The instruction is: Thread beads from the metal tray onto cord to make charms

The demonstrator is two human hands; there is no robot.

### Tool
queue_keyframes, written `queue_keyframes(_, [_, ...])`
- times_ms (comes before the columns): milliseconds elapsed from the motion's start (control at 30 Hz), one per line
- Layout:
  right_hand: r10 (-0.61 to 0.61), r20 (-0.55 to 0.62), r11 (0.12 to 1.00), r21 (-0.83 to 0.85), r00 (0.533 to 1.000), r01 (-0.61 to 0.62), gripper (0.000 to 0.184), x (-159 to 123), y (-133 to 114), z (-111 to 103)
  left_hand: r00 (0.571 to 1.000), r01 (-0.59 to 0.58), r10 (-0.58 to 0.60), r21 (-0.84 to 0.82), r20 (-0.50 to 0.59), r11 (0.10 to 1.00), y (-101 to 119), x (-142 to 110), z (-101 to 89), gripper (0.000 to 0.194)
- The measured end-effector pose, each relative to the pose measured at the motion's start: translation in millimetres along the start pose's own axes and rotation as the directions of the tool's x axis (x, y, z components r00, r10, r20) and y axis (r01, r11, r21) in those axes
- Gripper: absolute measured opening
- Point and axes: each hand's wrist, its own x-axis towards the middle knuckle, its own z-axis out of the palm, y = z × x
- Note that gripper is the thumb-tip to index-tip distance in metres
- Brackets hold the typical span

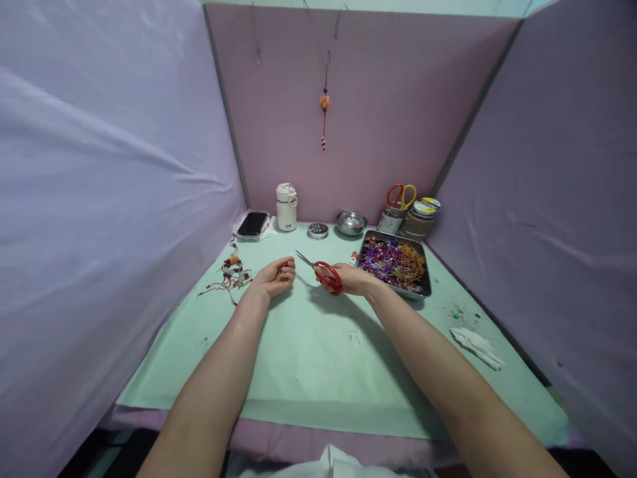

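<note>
My right hand [352,277] holds a pair of scissors [336,284] by their red handles, with the metal blades pointing up and left toward my other hand. A small gap separates the blade tips from my left hand [277,275]. The left fingers are curled closed, and whatever they pinch is too small to make out. Beside that hand, at its left, lie beaded red cords [233,273] on the pale green table cover [308,358]. Just right of my right hand sits a metal tray [426,292] filled with purple beads and gold strands.
Along the back stand a phone [253,224], a white bottle [286,207], a dish of dark beads [318,230], a steel bowl [351,224] and jars [419,222], one holding scissors. A beaded cord [325,101] hangs on the back wall. White gloves [476,346] lie at right.
</note>
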Motion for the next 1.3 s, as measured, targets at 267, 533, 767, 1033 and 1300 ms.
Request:
queue_keyframes(267, [-0.035, -0.06, 0.999, -0.016, 0.998, 0.034, 0.045, 20.3, -7.0, 9.9, 0.999, 0.034, -0.034, 0.025, 0.02, 0.999, 0.0, 2.4, -2.4, 0.019])
queue_keyframes(533, [-0.136, -0.174, 0.819, -0.574, 0.975, 0.012, 0.041, -15.8, -5.4, 1.2, 0.995, -0.101, 0.083, 0.456, 0.06, 0.884, -9.3, -0.8, 3.2, 0.008])
queue_keyframes(767, [-0.179, -0.492, 0.217, -0.864, 0.852, -0.454, 0.023, -95.1, 16.5, 5.5, 0.936, -0.352, 0.216, 0.794, 0.28, 0.496, -39.1, -0.8, 14.1, 0.021])
queue_keyframes(1033, [-0.123, -0.529, 0.193, -0.843, 0.84, -0.502, 0.027, -104.6, 26.0, 6.9, 0.873, -0.48, 0.322, 0.762, 0.366, 0.434, -58.2, 2.9, 21.0, 0.016])
queue_keyframes(1300, [-0.473, -0.379, 0.585, -0.81, 0.795, -0.038, 0.025, -92.6, 0.9, -18.8, 0.942, -0.23, 0.1, 0.403, 0.32, 0.886, -48.0, -10.1, 25.8, 0.004])
